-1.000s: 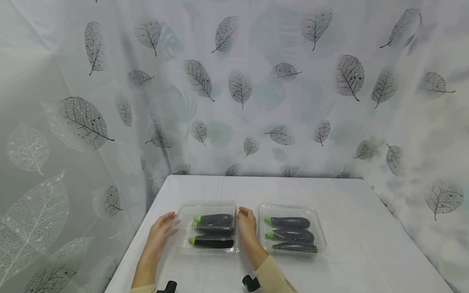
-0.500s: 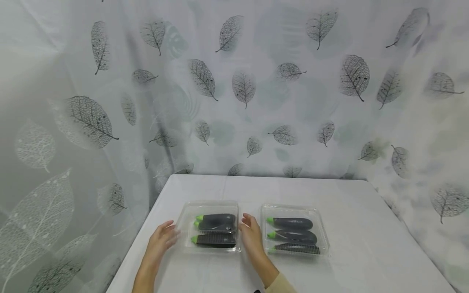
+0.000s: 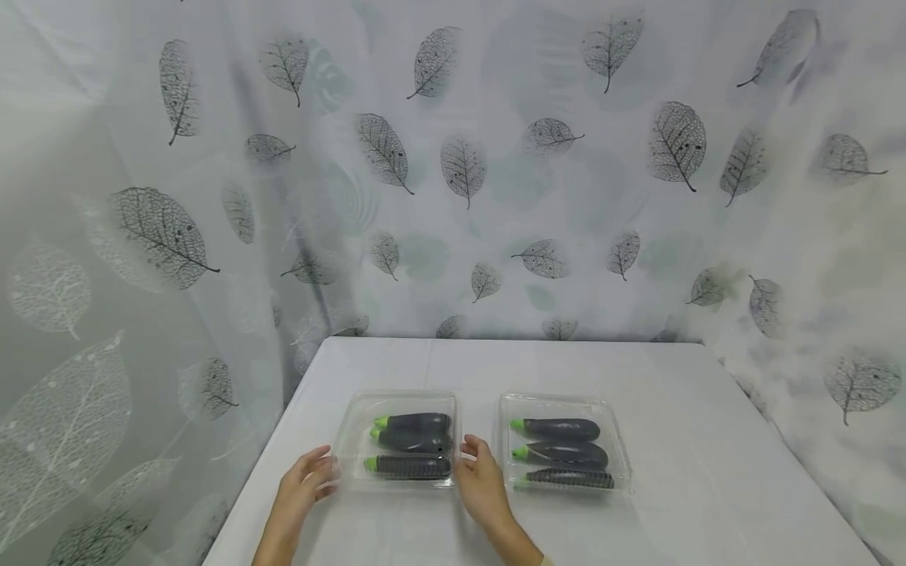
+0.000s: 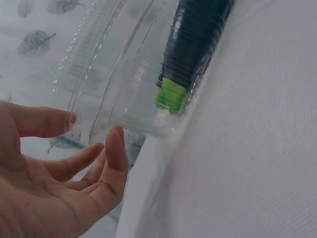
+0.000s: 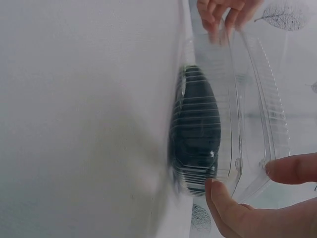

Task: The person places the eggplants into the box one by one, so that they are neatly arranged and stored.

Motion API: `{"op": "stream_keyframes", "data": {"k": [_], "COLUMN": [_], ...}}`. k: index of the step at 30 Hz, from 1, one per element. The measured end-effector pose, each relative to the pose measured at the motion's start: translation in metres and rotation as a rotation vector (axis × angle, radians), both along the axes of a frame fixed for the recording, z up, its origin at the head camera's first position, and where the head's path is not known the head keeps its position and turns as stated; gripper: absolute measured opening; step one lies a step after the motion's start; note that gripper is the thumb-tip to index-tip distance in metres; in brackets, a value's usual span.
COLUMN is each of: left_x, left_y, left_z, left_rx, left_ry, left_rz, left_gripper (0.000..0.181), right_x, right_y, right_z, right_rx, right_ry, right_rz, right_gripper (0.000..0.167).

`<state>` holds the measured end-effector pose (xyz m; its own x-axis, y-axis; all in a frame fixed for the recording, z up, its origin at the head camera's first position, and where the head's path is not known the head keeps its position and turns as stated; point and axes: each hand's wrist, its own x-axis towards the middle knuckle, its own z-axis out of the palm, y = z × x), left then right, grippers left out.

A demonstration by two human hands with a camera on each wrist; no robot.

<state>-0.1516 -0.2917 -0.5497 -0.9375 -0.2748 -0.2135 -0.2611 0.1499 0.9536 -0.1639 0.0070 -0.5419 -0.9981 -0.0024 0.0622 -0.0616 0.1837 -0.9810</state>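
Note:
A clear plastic clamshell box lies on the white table, with dark, green-capped eggplants inside it. At its left front corner is my left hand; in the left wrist view the thumb meets the lid rim and the curled fingers meet the lower corner. My right hand holds the right front corner, thumb on the lid and a fingertip against the base near an eggplant. A gap shows between lid rim and base rim in the right wrist view.
To the right stands a second clear box with eggplants in it. The white-covered table ends at a leaf-printed curtain behind and at both sides.
Both hands have slid from the box's sides toward its front corners, nearer to me. The lid's front edge has shifted forward over the front eggplant. The right-hand box stays put.

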Motion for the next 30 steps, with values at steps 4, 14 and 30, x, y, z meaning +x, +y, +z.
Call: {"op": "stream_keyframes", "data": {"k": [4, 14, 30], "left_x": [0.002, 0.007, 0.008], "left_y": [0.001, 0.001, 0.001], "left_z": [-0.001, -0.002, -0.011], "left_rx": [0.000, 0.047, 0.218], "left_ry": [-0.017, -0.014, -0.007], "left_rz": [0.003, -0.012, 0.037], "left_gripper": [0.053, 0.044, 0.017], "right_x": [0.005, 0.015, 0.013], "right_y": [0.000, 0.003, 0.004], "right_z": [-0.001, -0.005, -0.015], "right_rx": [0.035, 0.052, -0.245], "right_ry": [0.016, -0.034, -0.276], "right_rz": [0.031, 0.132, 0.133], "right_gripper": [0.047, 0.041, 0.014]}}
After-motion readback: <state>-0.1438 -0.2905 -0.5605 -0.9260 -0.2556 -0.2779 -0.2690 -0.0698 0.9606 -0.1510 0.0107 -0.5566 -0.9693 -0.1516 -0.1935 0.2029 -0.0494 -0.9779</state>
